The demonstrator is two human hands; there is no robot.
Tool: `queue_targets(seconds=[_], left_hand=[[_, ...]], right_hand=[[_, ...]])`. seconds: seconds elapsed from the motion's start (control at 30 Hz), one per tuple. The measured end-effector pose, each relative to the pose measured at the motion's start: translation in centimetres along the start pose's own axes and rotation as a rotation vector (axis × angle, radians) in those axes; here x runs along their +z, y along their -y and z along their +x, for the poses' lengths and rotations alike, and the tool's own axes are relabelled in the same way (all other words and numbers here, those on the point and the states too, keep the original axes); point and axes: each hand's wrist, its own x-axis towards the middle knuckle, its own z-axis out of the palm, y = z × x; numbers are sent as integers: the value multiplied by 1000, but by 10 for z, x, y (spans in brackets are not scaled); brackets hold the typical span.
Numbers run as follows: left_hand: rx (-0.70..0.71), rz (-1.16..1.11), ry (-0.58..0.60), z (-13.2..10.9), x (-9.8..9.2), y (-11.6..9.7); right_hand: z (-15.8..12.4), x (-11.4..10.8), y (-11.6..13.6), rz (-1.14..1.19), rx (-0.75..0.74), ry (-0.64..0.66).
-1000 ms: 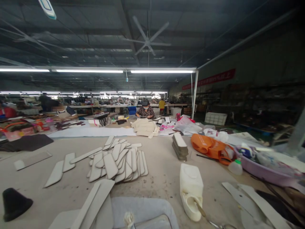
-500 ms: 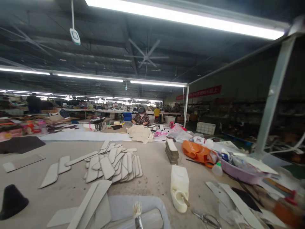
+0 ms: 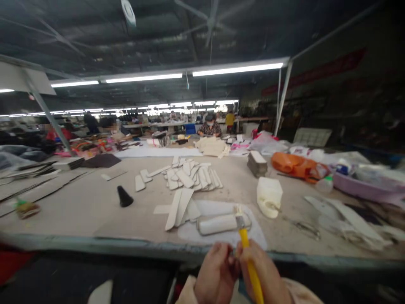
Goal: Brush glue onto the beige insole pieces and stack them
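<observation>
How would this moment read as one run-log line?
right hand: holds yellow-handled brush | left hand: close beside right, contents unclear | table: pale flat pieces, white jug

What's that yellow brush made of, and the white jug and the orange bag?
The brush's yellow handle: painted wood or plastic, smooth and evenly coloured. Its collar: probably metal, silvery grey. White jug: likely plastic, milky with rounded edges. Orange bag: soft cloth or thin plastic, slumped in folds; I can't tell which.

Brush handle (image 3: 252, 270) smooth plastic; ferrule (image 3: 240, 221) metal; jug (image 3: 267, 189) matt plastic.
</observation>
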Motion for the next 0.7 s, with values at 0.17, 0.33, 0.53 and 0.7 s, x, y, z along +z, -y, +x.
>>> queue_targets(seconds=[0.17,0.33,0.53,0.7], left_hand=[[73,-256,68,-4,-27,-40],[19,-180,109,-11,-36,-43],[-72,52,287,-23,-30,-23],[-47,98,358,-32,-33,-17]], right_hand=[[-14,-4,16,-111,-17,-287],[-6,-12,39,-94,-54,-381],[-16,5,42,-62,125,-430],[-23,21,46,22,80,-304]])
